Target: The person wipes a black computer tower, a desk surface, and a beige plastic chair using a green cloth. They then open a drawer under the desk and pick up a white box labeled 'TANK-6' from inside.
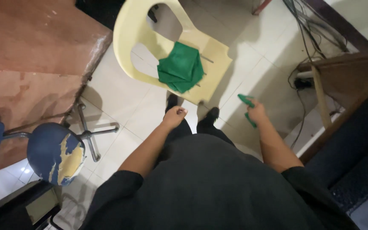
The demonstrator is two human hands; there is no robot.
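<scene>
I stand over a cream plastic chair point(133, 30) with a folded green cloth point(180, 68) lying on its seat. My left hand point(174, 116) hangs just in front of the seat's near edge, fingers curled into a loose fist with nothing in it. Off to the right of the chair, my right hand point(256, 113) is closed on a small green object point(246, 101), part of which sticks out above the fingers and part below. My black shoes show under the chair's front edge.
A reddish-brown desk point(30, 47) fills the upper left. A worn blue swivel chair point(56, 153) stands at the lower left. A wooden table point(346, 72) with cables and a power strip point(303, 81) beside it is at the right. The floor is white tile.
</scene>
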